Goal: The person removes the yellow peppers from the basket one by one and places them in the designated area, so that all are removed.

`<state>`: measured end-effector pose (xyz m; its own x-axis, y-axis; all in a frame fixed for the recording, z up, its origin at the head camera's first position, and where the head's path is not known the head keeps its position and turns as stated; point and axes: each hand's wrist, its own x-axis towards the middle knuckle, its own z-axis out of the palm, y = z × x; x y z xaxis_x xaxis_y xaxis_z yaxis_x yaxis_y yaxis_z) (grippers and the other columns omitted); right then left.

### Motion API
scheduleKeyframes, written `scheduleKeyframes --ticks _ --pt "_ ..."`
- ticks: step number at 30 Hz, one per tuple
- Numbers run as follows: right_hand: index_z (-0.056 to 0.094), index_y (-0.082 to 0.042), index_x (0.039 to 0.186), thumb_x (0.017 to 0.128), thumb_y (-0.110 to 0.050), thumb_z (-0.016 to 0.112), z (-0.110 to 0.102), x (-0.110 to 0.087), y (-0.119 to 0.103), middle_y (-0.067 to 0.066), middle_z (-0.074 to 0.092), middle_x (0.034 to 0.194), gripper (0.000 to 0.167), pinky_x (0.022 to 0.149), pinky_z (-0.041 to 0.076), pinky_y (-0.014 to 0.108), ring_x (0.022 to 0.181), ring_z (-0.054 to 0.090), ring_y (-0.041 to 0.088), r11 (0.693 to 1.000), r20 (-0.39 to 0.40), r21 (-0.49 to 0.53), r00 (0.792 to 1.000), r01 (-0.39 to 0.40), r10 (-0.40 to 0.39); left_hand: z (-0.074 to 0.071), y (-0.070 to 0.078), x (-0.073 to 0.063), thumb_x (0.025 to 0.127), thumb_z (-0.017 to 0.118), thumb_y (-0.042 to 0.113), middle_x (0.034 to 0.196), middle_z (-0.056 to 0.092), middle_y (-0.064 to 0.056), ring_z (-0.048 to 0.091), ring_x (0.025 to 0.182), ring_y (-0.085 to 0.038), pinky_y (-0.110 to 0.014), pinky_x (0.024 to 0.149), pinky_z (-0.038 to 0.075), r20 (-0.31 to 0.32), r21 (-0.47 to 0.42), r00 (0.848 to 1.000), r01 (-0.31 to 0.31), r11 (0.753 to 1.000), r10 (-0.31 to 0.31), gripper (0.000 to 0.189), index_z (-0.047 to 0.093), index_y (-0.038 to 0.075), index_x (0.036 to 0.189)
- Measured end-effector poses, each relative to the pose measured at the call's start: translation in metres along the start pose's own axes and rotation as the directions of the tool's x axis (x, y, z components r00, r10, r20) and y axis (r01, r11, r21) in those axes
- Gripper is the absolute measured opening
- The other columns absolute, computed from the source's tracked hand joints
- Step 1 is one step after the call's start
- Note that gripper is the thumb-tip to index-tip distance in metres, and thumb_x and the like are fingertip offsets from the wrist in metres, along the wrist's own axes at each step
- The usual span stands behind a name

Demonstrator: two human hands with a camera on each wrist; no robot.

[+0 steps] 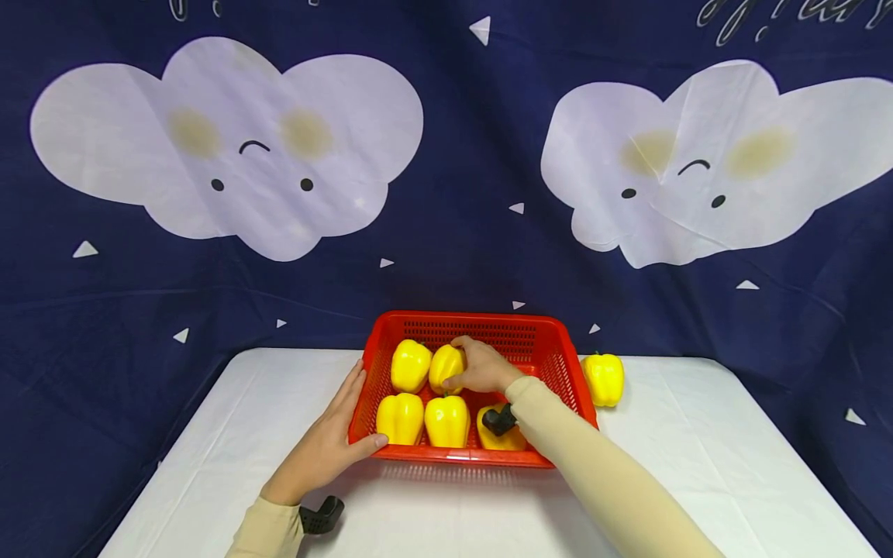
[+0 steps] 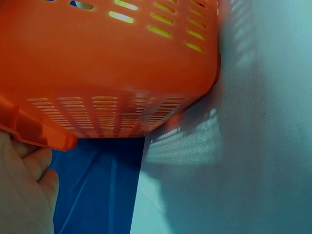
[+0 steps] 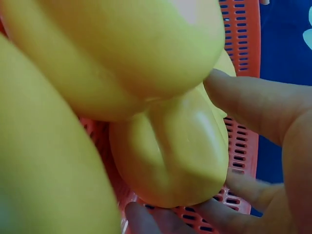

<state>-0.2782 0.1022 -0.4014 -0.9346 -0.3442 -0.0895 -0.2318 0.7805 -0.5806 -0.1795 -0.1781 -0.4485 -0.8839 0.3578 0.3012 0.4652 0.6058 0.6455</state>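
the right arm (image 1: 600, 469) slanted forward and the right hand (image 1: 483, 368) had curved fingers (image 1: 463, 342); the left hand (image 1: 329, 443) had its thumb (image 1: 370, 445) spread apart.

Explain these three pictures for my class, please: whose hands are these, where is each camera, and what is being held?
No machine here: just a person's bare left hand and right hand. The wide picture comes from a camera worn on the head, looking forward and down. The two close-ups come from wrist cameras, one per arm. On the white-covered table sits a red basket, with five yellow peppers visible inside; a sixth pepper stands outside, to its right. The left hand holds the basket's left side; the right hand grips a back-row pepper.
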Motion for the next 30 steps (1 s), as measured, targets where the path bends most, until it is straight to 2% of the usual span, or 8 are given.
scheduleKeyframes --ticks 9,22,30 --pt "0.042 0.0 0.146 0.08 -0.029 0.086 0.0036 0.0056 -0.0013 0.017 0.056 0.135 0.085 0.108 0.044 0.043 0.121 0.054 0.03 0.999 -0.001 -0.019 0.999 -0.032 0.032 0.0005 -0.0005 -0.0002 0.089 0.072 0.045 0.169 0.007 -0.004 0.023 0.15 -0.035 -0.06 0.109 0.035 0.003 -0.009 1.0 0.009 1.0 -0.009 0.099 0.017 0.003 0.16" --pt "0.043 0.001 0.145 0.078 -0.026 0.087 0.0047 0.009 -0.0011 0.017 0.058 0.129 0.084 0.104 0.046 0.041 0.113 0.055 0.027 0.998 0.011 -0.056 1.0 -0.001 0.001 0.0014 -0.0014 -0.0001 0.089 0.071 0.045 0.169 0.007 -0.004 0.023 0.15 -0.035 -0.06 0.108 0.036 0.002 -0.015 1.0 0.005 1.0 -0.005 0.099 0.017 0.003 0.16" --pt "0.042 0.002 0.146 0.081 -0.027 0.086 0.0042 0.0106 -0.002 0.018 0.057 0.131 0.084 0.104 0.047 0.039 0.112 0.056 0.027 0.996 0.018 -0.091 1.0 0.0 0.002 0.0006 -0.0011 0.0004 0.089 0.071 0.046 0.169 0.007 -0.003 0.024 0.15 -0.036 -0.06 0.107 0.037 0.0 -0.005 1.0 0.014 1.0 -0.014 0.099 0.017 0.003 0.16"
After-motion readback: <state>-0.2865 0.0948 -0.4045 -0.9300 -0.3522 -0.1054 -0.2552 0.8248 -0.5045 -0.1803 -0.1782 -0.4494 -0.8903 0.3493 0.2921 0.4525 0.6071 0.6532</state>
